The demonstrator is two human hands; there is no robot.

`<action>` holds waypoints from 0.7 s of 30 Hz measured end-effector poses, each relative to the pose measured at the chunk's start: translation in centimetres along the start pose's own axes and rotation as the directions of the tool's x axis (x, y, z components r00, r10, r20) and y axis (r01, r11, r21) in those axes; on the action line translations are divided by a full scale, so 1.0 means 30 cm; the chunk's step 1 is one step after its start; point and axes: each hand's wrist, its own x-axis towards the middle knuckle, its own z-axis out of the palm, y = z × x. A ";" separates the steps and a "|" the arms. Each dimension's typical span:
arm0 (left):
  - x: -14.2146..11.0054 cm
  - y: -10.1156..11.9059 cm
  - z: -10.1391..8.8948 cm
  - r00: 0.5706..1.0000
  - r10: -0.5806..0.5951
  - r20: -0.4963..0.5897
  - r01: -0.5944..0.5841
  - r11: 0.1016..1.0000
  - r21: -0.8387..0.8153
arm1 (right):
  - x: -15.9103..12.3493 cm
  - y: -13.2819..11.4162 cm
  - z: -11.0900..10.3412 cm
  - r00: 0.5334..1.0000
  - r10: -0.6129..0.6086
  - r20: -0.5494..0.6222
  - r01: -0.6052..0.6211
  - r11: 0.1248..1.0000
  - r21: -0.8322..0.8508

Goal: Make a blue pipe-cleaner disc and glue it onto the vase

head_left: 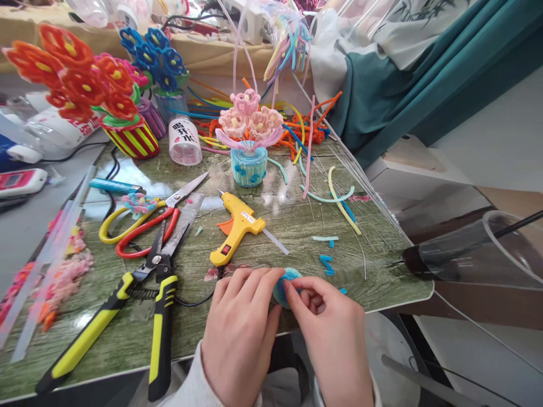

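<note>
At the tabletop's (377, 291) near edge, left hand (244, 325) grips and right hand (333, 328) pinches the blue round piece (280, 291); light, even pressure should best keep its shape.

The held roll (292, 275) is blue with a paler blue-green edge, and the round pot (249, 167) is light blue with darker blue patches, beneath pale pink flowers (251, 120). Red and yellow stripes run down the striped pot (131, 138), below orange-red blooms (78, 80) with yellow centres; the blue blooms (158, 57) are yellow-centred too. The glue gun (240, 223) is yellow and orange, the scissors (175, 199) have one yellow and one red handle, the pliers (156, 261) are black and lime, and the bench (263, 209) shows green wood grain.
</note>
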 end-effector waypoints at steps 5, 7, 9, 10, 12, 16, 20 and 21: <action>0.002 0.007 -0.005 1.000 -0.001 0.002 0.001 1.000 0.029 | 0.029 0.066 -0.106 0.974 -0.088 -0.208 0.063 0.990 -0.125; -0.001 0.008 0.001 1.000 -0.005 -0.011 0.005 1.000 0.027 | 0.050 0.101 -0.134 0.968 -0.090 -0.233 0.036 0.974 -0.225; -0.005 0.008 0.011 1.000 -0.003 -0.024 0.004 0.999 0.034 | 0.068 0.125 -0.142 0.971 -0.123 -0.204 0.058 0.952 -0.301; -0.006 0.007 0.015 1.000 -0.001 -0.027 0.002 0.999 0.041 | 0.076 0.132 -0.140 0.972 -0.146 -0.182 0.080 0.941 -0.329; -0.008 0.007 0.022 1.000 0.001 -0.025 0.000 0.998 0.055 | 0.085 0.137 -0.132 0.970 -0.187 -0.155 0.120 0.924 -0.363; -0.002 0.006 0.023 1.000 -0.011 -0.008 0.012 0.997 0.072 | 0.095 0.131 -0.121 0.966 -0.232 -0.118 0.180 0.924 -0.338; 0.004 0.004 0.019 1.000 0.010 -0.023 -0.008 0.997 0.073 | 0.098 0.124 -0.121 0.963 -0.255 -0.088 0.218 0.926 -0.308; 0.004 0.003 0.018 0.999 0.015 -0.031 -0.013 0.997 0.076 | 0.096 0.123 -0.121 0.962 -0.258 -0.088 0.221 0.928 -0.298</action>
